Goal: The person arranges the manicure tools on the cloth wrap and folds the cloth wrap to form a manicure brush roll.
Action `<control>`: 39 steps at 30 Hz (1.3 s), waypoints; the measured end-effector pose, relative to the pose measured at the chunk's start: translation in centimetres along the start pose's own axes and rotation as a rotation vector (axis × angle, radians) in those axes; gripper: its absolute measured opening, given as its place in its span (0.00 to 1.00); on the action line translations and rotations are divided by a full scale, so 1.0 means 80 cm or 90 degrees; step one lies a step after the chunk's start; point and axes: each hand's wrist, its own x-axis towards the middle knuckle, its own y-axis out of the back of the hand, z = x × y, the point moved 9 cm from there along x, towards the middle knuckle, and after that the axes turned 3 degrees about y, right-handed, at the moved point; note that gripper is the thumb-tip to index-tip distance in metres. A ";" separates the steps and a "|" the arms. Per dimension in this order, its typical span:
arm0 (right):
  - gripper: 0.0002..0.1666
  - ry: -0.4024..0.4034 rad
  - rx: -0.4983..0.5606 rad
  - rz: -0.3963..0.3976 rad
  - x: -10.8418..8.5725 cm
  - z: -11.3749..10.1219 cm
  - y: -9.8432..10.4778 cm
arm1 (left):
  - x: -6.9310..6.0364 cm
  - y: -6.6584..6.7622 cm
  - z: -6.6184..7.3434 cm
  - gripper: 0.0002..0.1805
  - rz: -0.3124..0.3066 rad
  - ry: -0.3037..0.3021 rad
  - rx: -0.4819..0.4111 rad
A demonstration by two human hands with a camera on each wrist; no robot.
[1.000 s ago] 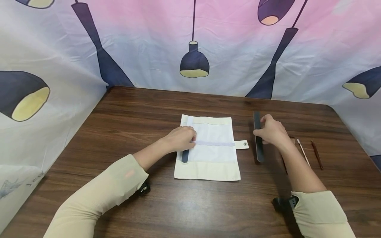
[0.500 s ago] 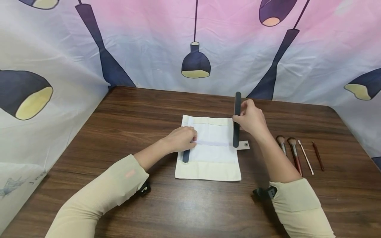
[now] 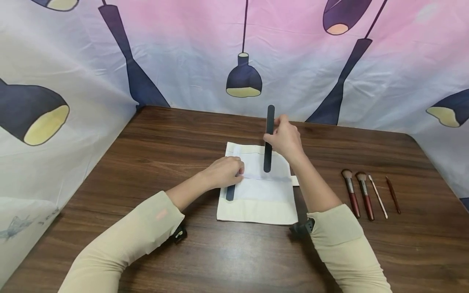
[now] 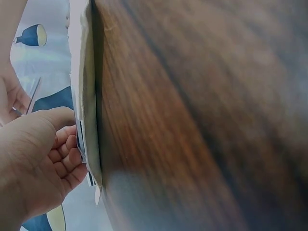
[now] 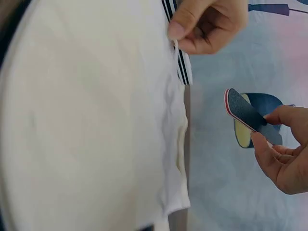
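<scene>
A cream cloth pouch (image 3: pixel 256 211) lies unfolded on the table, with a white band across its middle. My left hand (image 3: pixel 221 171) is at its left side over a dark flat strip (image 3: pixel 230 193) lying on the cloth. In the right wrist view, the left hand's (image 5: pixel 211 24) thumb and finger pinch the band's edge. Above the pouch my right hand (image 3: pixel 287 140) holds another dark flat strip (image 3: pixel 268 158) by its middle, nearly upright and off the cloth; its rounded end (image 5: pixel 238 103) and pale-red edge show in the right wrist view.
Right of the pouch lie two brushes with red handles (image 3: pixel 354 205) (image 3: pixel 369 207), a thin white stick (image 3: pixel 379 199) and a thin red-brown stick (image 3: pixel 393 195). A cloth backdrop (image 3: pixel 198 61) with printed lamps hangs behind the table (image 3: pixel 165 134).
My right hand has carried its dark strip leftwards from the table right of the pouch to above the cloth. The left hand has stayed in place. Both brushes are now uncovered.
</scene>
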 end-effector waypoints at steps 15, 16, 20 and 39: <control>0.27 -0.023 0.041 0.031 0.007 -0.004 -0.048 | 0.000 0.001 -0.001 0.05 0.003 0.004 0.000; 0.26 -0.026 0.041 0.033 0.007 -0.003 -0.050 | 0.000 0.001 -0.001 0.05 0.003 0.003 -0.001; 0.26 -0.031 0.042 0.041 0.008 0.001 -0.054 | 0.001 0.000 0.000 0.06 0.004 -0.002 0.000; 0.28 -0.061 0.034 -0.001 0.003 0.010 -0.071 | -0.001 0.003 0.001 0.06 0.014 -0.005 0.001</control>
